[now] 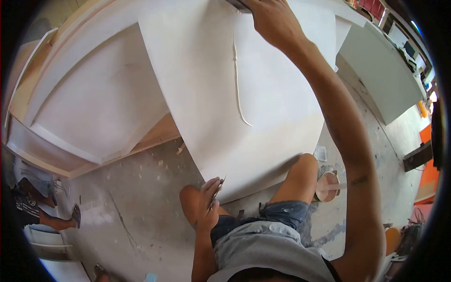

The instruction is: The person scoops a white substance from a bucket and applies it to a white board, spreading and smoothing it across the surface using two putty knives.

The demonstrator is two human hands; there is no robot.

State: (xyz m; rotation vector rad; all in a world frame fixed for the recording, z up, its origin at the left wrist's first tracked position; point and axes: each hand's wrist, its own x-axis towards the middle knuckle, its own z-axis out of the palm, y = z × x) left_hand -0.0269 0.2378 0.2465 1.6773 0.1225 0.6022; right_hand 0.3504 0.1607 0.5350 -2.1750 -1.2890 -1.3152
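A large white panel (197,80) lies in front of my knees, with a thin cream-coloured line of paste (237,84) running down its middle. My right hand (270,16) reaches to the panel's far end, its fingers closed on a dark flat tool (238,5) partly cut off by the frame's top edge. By my left knee, at the panel's near corner, my left hand (210,199) holds a thin flat blade (216,193) seen nearly edge-on.
A curved white frame (94,94) stands at the left. A pale cabinet (383,70) is at the right. Beside my right knee, a round container (327,187) sits on the grey floor (131,202). Another person's leg (58,220) shows at the lower left.
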